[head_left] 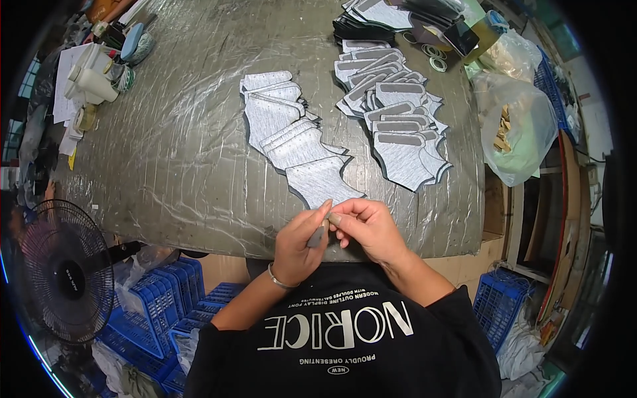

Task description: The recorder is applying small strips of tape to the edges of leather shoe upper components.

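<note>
Close to the table's front edge, my left hand (pixel 300 242) and my right hand (pixel 373 230) meet fingertip to fingertip. A small dark grey strip (pixel 318 237) is pinched in my left hand, its lower end sticking out below the fingers. My right thumb and index finger close on the strip's upper end, mostly hidden by the fingertips. Just beyond my hands lies a fanned row of light grey cut fabric pieces (pixel 317 180), with rows of small dots along their edges. To its right is a second row of similar grey pieces (pixel 403 161), each bearing a dark grey strip.
A plastic-covered table (pixel 179 166) spans the view. White containers (pixel 93 76) and tape rolls stand at far left. At far right are more stacked pieces, a phone (pixel 460 38) and a plastic bag (pixel 514 132). A black fan (pixel 70 272) and blue crates (pixel 156 308) stand below left.
</note>
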`<state>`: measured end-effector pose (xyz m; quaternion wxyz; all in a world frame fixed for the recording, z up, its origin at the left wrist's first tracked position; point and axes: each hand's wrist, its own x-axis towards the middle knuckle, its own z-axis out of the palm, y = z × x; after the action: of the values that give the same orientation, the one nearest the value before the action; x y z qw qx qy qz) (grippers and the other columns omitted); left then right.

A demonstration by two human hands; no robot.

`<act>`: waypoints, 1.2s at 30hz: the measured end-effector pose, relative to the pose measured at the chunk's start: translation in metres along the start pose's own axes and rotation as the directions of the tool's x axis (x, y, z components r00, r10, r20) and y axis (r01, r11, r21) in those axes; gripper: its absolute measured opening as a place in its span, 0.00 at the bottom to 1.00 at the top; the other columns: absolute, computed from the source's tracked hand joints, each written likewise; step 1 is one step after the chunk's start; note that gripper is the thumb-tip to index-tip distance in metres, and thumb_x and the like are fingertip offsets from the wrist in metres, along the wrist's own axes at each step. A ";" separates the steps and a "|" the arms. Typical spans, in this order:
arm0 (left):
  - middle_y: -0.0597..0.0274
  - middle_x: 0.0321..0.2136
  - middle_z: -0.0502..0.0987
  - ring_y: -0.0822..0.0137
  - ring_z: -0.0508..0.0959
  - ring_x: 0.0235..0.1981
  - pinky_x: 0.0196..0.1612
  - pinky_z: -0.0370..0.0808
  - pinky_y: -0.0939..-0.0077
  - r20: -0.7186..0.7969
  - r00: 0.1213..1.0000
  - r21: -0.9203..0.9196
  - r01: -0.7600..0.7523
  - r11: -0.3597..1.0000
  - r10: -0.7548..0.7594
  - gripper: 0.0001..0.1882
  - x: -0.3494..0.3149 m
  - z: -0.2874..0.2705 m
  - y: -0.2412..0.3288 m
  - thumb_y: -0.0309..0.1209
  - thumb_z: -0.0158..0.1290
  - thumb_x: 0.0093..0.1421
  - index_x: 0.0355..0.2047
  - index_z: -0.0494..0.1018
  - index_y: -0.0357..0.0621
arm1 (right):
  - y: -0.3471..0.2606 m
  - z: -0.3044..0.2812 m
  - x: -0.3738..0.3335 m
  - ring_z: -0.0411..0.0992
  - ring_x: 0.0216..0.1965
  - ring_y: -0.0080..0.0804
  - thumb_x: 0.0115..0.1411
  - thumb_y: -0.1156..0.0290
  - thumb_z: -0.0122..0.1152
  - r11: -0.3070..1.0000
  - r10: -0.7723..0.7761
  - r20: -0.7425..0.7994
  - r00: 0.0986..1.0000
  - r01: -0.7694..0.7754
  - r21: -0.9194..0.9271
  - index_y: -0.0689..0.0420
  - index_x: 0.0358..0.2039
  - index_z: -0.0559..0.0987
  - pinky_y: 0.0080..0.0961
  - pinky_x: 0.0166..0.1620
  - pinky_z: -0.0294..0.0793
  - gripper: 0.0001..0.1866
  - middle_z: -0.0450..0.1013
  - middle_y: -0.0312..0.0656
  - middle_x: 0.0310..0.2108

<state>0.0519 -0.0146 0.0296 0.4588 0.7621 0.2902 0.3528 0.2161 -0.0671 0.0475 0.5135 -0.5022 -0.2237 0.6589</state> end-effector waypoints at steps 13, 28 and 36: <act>0.58 0.35 0.77 0.66 0.76 0.37 0.40 0.73 0.76 0.101 0.994 -0.107 -0.027 0.994 0.038 0.09 0.024 -0.014 -0.001 0.20 0.61 0.52 0.35 0.79 0.40 | 0.012 -0.053 -0.022 0.76 0.31 0.26 0.62 0.76 0.53 0.906 -0.031 -0.206 0.978 0.115 0.407 0.63 0.35 0.74 0.21 0.29 0.81 0.04 0.75 0.42 0.30; 0.62 0.27 0.77 0.82 0.63 0.13 0.14 0.57 0.87 0.137 0.680 -0.702 0.579 0.414 -0.720 0.08 0.014 -0.004 -0.019 0.25 0.56 0.60 0.37 0.74 0.32 | -0.036 -0.194 -0.092 0.73 0.30 0.22 0.56 0.75 0.63 0.577 -0.715 -0.550 0.431 -0.080 -0.813 0.64 0.40 0.80 0.19 0.36 0.73 0.11 0.76 0.38 0.34; 0.69 0.21 0.73 0.82 0.63 0.16 0.18 0.58 0.87 0.127 0.655 -0.639 0.628 0.444 -0.745 0.10 0.008 -0.014 -0.018 0.26 0.58 0.59 0.40 0.76 0.33 | -0.023 -0.058 0.008 0.66 0.27 0.12 0.57 0.75 0.65 0.780 -0.152 -0.046 0.987 0.091 -0.619 0.61 0.32 0.80 0.12 0.32 0.65 0.04 0.73 0.27 0.25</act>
<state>0.0436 0.0057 0.0201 0.7623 0.3412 0.4760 0.2756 0.2783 -0.0644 0.0397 0.3734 -0.6566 -0.4334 0.4915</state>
